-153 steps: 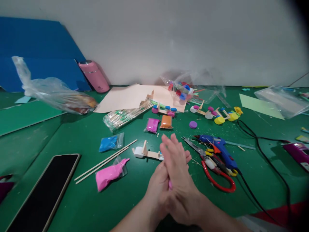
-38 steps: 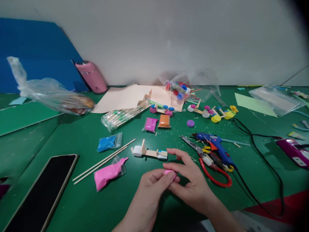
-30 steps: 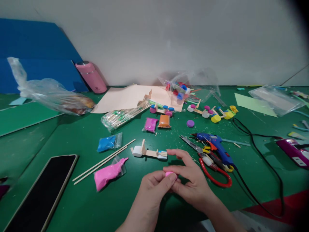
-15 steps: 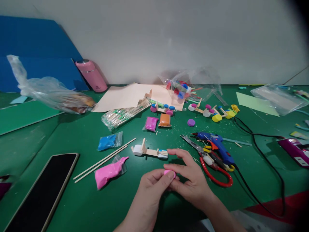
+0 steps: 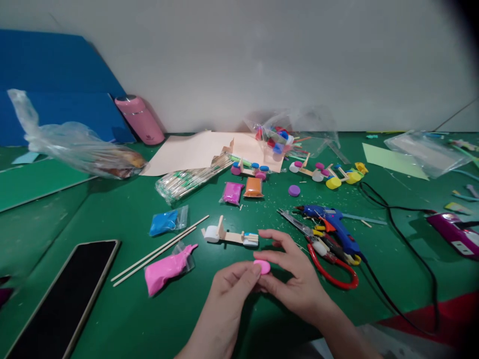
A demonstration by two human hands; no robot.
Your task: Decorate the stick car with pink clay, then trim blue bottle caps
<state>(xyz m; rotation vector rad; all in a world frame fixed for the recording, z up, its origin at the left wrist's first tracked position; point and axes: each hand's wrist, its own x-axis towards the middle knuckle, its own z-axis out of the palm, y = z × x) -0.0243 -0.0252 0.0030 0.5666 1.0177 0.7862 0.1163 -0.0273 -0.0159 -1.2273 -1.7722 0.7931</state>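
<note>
Above the table, toward its front edge, the left hand pinches a pink disc; the right hand curves loosely spread alongside, any contact unclear. Some left fingertips are hidden.

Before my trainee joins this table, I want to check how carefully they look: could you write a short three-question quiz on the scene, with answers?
1. What colour is the small disc in the fingers of the left hand: (a) blue, (b) pink or (c) orange?
2. True or false: the phone lies to the right of the red-handled scissors.
3. Fill in the missing word: two thin ____ lie between the blue packet and the tapered pink bag.

Key:
1. (b) pink.
2. False: the phone lies to the left of the red-handled scissors.
3. Sticks.
</note>
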